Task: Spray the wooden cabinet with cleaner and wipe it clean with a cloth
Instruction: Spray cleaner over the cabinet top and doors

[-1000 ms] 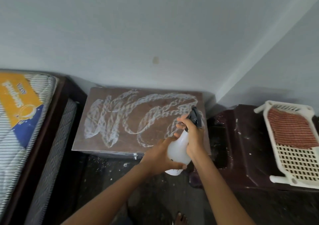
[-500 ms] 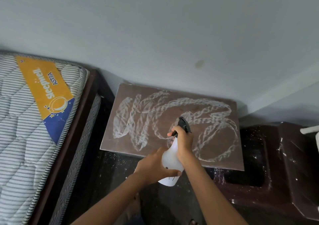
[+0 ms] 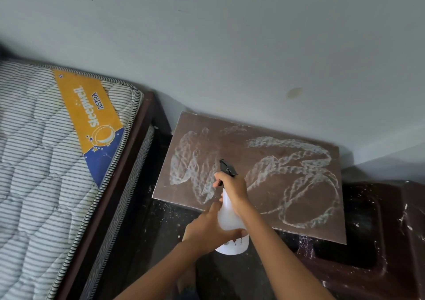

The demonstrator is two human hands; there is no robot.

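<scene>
Both hands on the spray bottle (image 3: 232, 227), over the cabinet (image 3: 232, 148) front edge: right hand (image 3: 232, 184) clamped round its neck, left hand (image 3: 205, 229) gripping its base. White foam (image 3: 318, 161) loops the cabinet top. Aim at bare patches, nozzle low. Cloth not in view.

The right grip (image 3: 232, 188) held the spray bottle (image 3: 230, 215) by its neck, the left grip (image 3: 207, 229) cupped its body, and the foam-streaked cabinet (image 3: 287, 161) lay just beyond.
</scene>
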